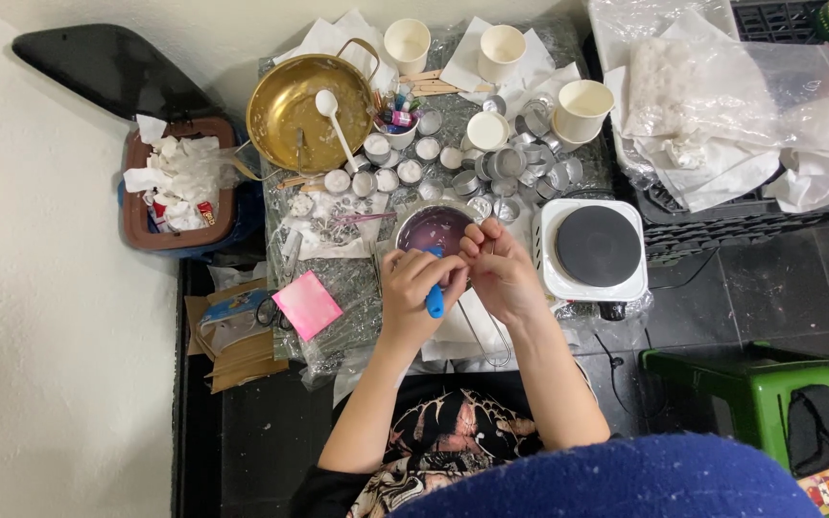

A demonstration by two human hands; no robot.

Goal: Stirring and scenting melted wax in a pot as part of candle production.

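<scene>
Closest in, a blue rounded shape [616, 480] along the bottom edge, then a dark patterned top [434, 441]. Two bare forearms reaching up and meeting over the near edge of the desk [338, 288], wrapped in crinkly clear plastic. Left hand [419, 288] curled shut around a small blue tool [434, 302], blue end poking out under the fingers. Right hand [501, 273] just beside it, touching it, fingertips pinched together on something too small to tell. Both hands right at the near rim of a small metal pot [434, 228] with purple inside. Thin wire handle [486, 336] lying under the wrists.

Little open room: dark floor [769, 288] to the right, a green crate [769, 403] at the bottom right. Pink square pad [307, 305] left of the hands, black scissors [269, 312] next to it, flat brown packets [237, 350] at the desk's left edge.

Right of the pot, a white hot plate [592, 251] with a round dark top. Farther back, many small round metal cups [506, 168], some filled white. Gold pan [301, 115] with a white spoon [336, 125] in it. White paper cups [501, 50] at the far edge. Brown bin [177, 187] of crumpled paper on the left, by the wall. Crinkled clear bags [731, 96] on a black crate, far right.
</scene>
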